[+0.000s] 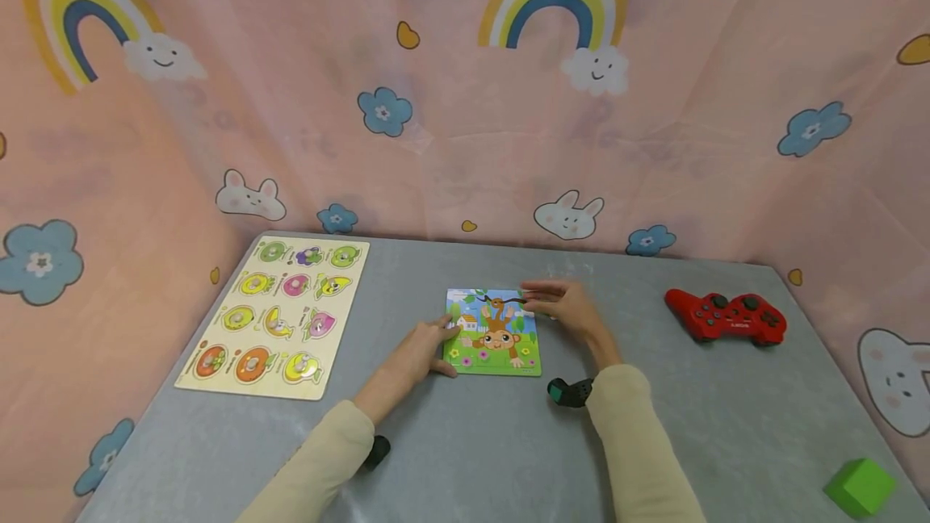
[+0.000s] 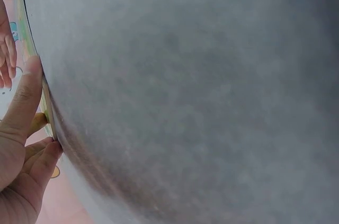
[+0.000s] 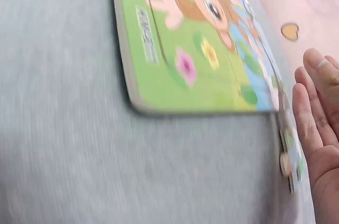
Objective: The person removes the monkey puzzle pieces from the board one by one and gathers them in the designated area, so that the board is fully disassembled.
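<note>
A square jigsaw puzzle point(image 1: 496, 345) with a hanging monkey lies on the grey table. My left hand point(image 1: 420, 352) holds its near left corner, thumb at the near edge and fingers on the left side. In the left wrist view the thumb and fingers of that hand point(image 2: 21, 150) meet the puzzle's thin edge. Over the far right corner hovers my right hand point(image 1: 570, 309), its fingers fairly straight. The right wrist view has this hand point(image 3: 320, 113) beside a thin, tabbed puzzle piece point(image 3: 288, 147) past the puzzle's edge; whether they touch, I cannot tell.
A cream board of fruit pictures point(image 1: 240, 345) lies on the left. At the right are a red game controller point(image 1: 726, 317) and, nearer, a green block point(image 1: 860, 487). A pink patterned curtain point(image 1: 465, 160) hangs behind the table point(image 1: 465, 458).
</note>
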Demonstrator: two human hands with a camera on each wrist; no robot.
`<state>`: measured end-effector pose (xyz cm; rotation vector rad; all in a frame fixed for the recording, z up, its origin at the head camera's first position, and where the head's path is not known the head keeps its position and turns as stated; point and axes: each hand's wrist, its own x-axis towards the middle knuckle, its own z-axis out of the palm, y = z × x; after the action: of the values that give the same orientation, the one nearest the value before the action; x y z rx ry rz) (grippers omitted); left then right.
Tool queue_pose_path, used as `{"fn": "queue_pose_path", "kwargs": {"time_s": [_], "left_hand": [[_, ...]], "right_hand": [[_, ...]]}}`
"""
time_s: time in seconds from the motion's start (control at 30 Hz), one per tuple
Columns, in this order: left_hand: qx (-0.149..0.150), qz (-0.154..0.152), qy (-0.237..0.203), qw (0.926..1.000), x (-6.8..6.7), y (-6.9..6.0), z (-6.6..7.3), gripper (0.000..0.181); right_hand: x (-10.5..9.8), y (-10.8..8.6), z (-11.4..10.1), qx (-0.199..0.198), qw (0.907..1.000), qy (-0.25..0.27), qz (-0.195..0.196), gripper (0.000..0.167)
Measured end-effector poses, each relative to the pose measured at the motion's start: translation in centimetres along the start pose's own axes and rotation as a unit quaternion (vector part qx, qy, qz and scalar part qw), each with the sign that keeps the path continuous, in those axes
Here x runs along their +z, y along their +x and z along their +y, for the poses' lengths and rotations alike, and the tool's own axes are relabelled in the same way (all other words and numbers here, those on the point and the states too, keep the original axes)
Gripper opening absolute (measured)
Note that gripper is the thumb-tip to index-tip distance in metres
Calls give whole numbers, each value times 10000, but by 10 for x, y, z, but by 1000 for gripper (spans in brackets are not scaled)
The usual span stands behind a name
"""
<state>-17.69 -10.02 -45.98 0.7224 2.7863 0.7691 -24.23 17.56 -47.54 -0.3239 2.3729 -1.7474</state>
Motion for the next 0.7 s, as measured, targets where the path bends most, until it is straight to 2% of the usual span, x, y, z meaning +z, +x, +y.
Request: {"fn": "queue_pose_path", "kwargs": {"time_s": [0.23,0.43,0.57,0.7], "left_hand": [[-11,38,26,10000,1,0,1,72],[70,63,83,9999,1,1,0,72],[105,96,62,9999,2,1,-1,72],[160,128,68,9998,1,0,-2,72]], "right_hand": [[16,6,-10,194,9990,306,-279,44],[24,11,-12,171,9979,286,-554,49],[29,14,-13,156,9981,-59,-587,48],[34,16,-18,180,9956,-690,-610,46]]}}
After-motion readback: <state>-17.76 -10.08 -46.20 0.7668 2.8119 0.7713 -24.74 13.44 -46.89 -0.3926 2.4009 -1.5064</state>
